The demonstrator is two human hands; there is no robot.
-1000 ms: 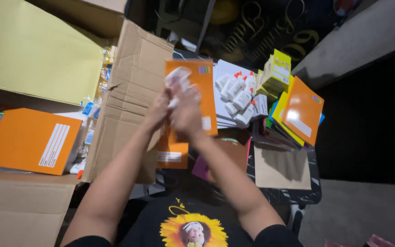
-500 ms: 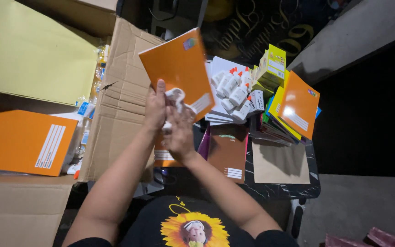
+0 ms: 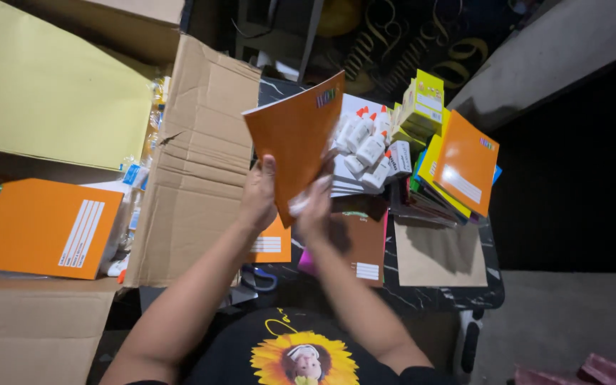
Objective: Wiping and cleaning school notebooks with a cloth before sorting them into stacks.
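Now the orange notebook (image 3: 297,139) is raised higher than a moment ago, tilted upright above the dark desk (image 3: 443,296); it appears picked out for handling. A big open cardboard box (image 3: 194,185) at left holds packets along its edge, contents unclear. Beyond lie stacked notebooks (image 3: 465,164) and white glue bottles (image 3: 365,146). The left hand (image 3: 258,196) grasps the notebook's lower edge; the right hand (image 3: 315,207) clasps it too.
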